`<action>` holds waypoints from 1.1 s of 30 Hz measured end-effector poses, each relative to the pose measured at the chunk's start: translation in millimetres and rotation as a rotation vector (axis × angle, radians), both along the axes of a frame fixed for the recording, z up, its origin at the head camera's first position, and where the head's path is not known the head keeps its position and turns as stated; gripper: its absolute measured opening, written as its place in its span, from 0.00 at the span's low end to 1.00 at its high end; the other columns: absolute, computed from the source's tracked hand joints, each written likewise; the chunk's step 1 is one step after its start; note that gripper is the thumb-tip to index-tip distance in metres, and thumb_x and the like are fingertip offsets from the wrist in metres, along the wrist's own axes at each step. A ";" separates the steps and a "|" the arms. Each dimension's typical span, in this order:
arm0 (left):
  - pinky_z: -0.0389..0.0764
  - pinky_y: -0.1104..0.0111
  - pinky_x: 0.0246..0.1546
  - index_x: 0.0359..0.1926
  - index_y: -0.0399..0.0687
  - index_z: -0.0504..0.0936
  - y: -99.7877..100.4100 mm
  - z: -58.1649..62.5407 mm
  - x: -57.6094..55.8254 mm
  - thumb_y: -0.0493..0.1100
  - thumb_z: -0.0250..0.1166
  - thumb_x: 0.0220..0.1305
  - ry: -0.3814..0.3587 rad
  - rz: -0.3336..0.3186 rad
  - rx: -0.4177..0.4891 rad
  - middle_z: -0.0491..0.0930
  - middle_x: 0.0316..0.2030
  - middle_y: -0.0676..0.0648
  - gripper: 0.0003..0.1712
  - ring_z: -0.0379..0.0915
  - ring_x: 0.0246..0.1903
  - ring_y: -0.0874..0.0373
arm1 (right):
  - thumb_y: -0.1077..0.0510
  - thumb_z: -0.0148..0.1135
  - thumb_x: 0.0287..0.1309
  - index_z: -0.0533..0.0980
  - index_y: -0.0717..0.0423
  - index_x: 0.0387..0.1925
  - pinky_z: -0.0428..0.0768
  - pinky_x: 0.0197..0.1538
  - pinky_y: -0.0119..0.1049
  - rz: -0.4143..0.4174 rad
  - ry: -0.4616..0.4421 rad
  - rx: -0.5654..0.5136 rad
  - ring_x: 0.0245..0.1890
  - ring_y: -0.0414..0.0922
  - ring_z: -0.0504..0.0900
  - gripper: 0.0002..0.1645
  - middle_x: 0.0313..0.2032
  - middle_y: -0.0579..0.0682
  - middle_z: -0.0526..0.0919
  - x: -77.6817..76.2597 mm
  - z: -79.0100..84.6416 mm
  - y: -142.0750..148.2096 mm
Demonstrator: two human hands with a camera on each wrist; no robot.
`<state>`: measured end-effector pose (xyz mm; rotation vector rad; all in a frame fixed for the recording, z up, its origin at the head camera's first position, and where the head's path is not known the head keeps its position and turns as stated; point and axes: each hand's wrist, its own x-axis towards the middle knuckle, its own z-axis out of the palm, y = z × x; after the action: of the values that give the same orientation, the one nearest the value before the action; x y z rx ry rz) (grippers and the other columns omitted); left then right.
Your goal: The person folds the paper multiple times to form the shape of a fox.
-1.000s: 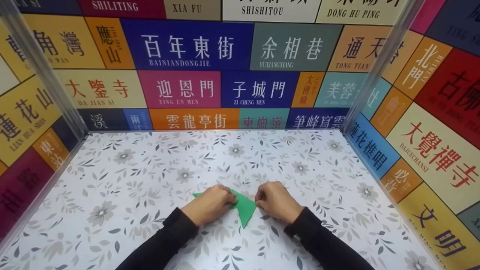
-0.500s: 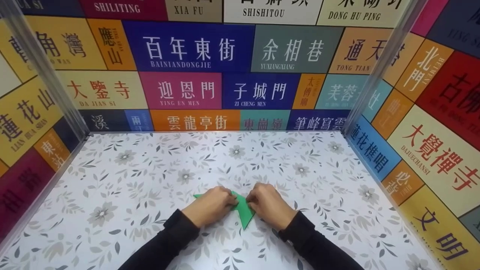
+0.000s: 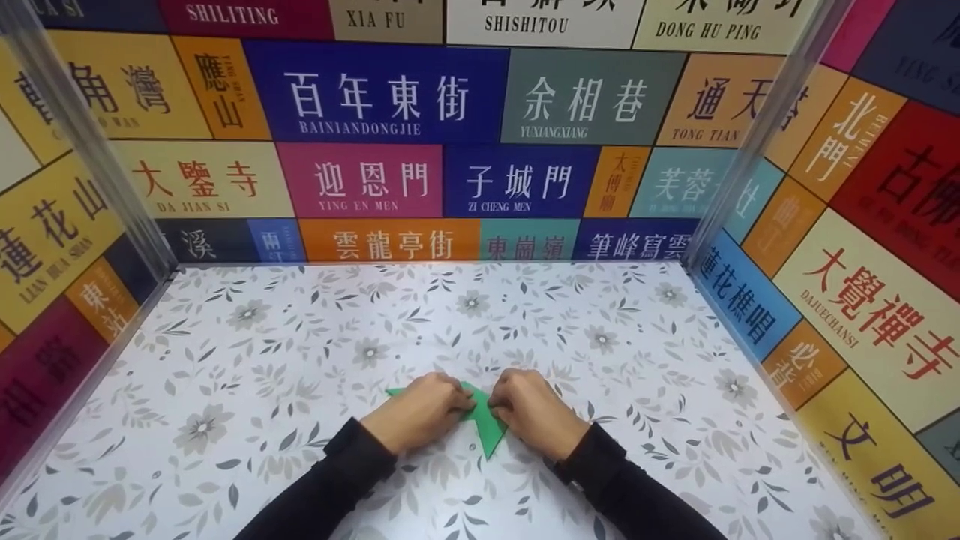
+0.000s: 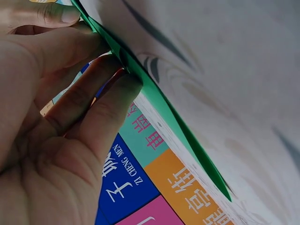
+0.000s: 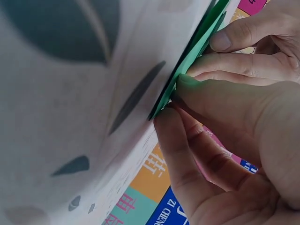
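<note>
A folded piece of green paper (image 3: 486, 429) lies on the patterned tabletop, one pointed corner toward the person and another sticking out left of the left hand. The left hand (image 3: 424, 409) holds its left part down with bent fingers, covering much of it. At the right part, the right hand (image 3: 536, 412) pinches the paper's edge. In the right wrist view, the right thumb presses on the green paper (image 5: 199, 44) with a fingertip at its corner. The left wrist view shows the left fingertips along the paper (image 4: 180, 124), whose layers stand slightly apart at the far end.
The tabletop (image 3: 300, 465) is white with grey flowers and leaves. Colourful sign-covered panels (image 3: 375, 90) stand behind it and on both sides, with clear corner posts (image 3: 739, 142) where they meet. Both arms wear black sleeves (image 3: 315, 480).
The right hand has moved left from beside the paper's right corner onto it, and now covers that corner. The left hand and the paper stay nearly where they were.
</note>
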<state>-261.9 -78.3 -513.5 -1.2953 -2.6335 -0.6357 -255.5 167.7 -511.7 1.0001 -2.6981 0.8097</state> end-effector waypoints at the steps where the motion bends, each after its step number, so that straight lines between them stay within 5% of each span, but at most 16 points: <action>1: 0.95 0.55 0.53 0.52 0.44 0.99 -0.2 -0.2 -0.1 0.27 0.72 0.71 -0.002 0.000 0.004 0.97 0.42 0.45 0.16 0.94 0.43 0.47 | 0.75 0.80 0.58 0.95 0.60 0.38 0.93 0.45 0.38 0.006 -0.009 -0.002 0.38 0.48 0.92 0.10 0.35 0.53 0.92 -0.5 -0.2 -0.3; 12: 0.94 0.57 0.47 0.49 0.45 0.99 0.2 0.3 -1.0 0.29 0.74 0.70 0.042 -0.015 -0.007 0.97 0.40 0.45 0.13 0.93 0.39 0.49 | 0.77 0.77 0.56 0.95 0.58 0.33 0.90 0.42 0.35 0.065 0.038 -0.001 0.36 0.47 0.91 0.13 0.34 0.52 0.91 -2.3 -3.4 -0.6; 21: 0.95 0.54 0.61 0.53 0.40 0.97 -5.6 2.8 -4.1 0.32 0.76 0.74 -0.094 -0.001 0.009 0.98 0.50 0.41 0.10 0.96 0.50 0.46 | 0.74 0.78 0.59 0.95 0.58 0.33 0.90 0.41 0.35 0.037 0.010 0.032 0.35 0.46 0.90 0.10 0.34 0.51 0.90 0.8 0.6 -5.1; 27: 0.95 0.52 0.52 0.42 0.40 0.96 -18.6 13.4 -6.7 0.33 0.79 0.70 -0.086 0.186 0.009 0.96 0.40 0.41 0.03 0.94 0.42 0.45 | 0.71 0.82 0.60 0.94 0.57 0.31 0.91 0.42 0.37 0.026 0.023 0.045 0.35 0.46 0.90 0.07 0.33 0.50 0.90 1.1 1.0 -7.3; 33: 0.93 0.48 0.51 0.44 0.41 0.94 -36.2 22.3 -9.5 0.41 0.84 0.69 -0.227 0.450 -0.054 0.93 0.41 0.42 0.09 0.89 0.40 0.47 | 0.72 0.82 0.61 0.93 0.60 0.31 0.93 0.44 0.38 0.022 -0.001 0.023 0.36 0.48 0.92 0.07 0.35 0.52 0.90 3.4 0.0 -8.1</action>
<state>-271.4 -114.4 -491.2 -0.6258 -2.9957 -0.6702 -252.1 159.5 -511.8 1.0368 -2.7081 0.7851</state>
